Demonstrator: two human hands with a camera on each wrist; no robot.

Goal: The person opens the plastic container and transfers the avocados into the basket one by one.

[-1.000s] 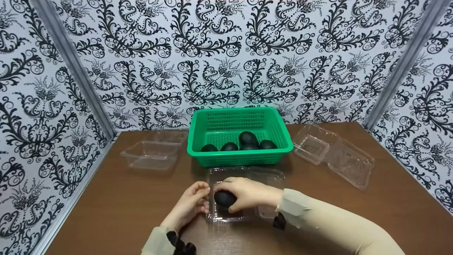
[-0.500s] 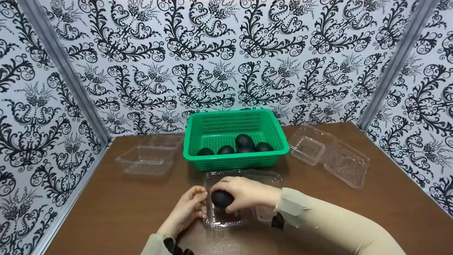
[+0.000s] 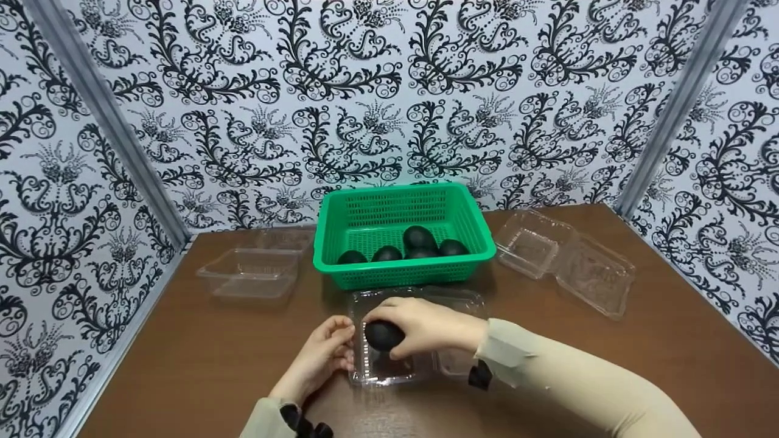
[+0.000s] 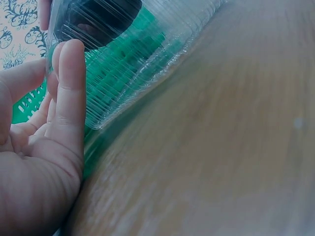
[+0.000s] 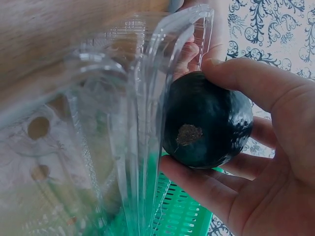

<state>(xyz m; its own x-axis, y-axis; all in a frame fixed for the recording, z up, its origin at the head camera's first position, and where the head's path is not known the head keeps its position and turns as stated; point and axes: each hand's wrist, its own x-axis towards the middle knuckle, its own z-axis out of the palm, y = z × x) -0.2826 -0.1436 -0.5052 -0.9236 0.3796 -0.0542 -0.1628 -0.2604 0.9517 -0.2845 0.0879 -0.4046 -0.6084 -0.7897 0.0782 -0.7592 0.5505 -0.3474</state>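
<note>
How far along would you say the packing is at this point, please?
Early. Nothing looks packed yet. The right hand holds one avocado over the open clear box, which the left hand steadies. Four avocados wait in the green basket; two other boxes sit unfilled.

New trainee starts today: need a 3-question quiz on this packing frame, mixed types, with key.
1. True or false: the right hand holds a dark avocado over the clear clamshell container.
2. What does the left hand touch?
A. the green basket
B. the clamshell's left edge
C. an avocado
3. How many avocados show in the basket?

Key:
1. True; fingers and thumb are curled round it.
2. B; straight fingers rest against the wall.
3. Four show in the head view.
</note>
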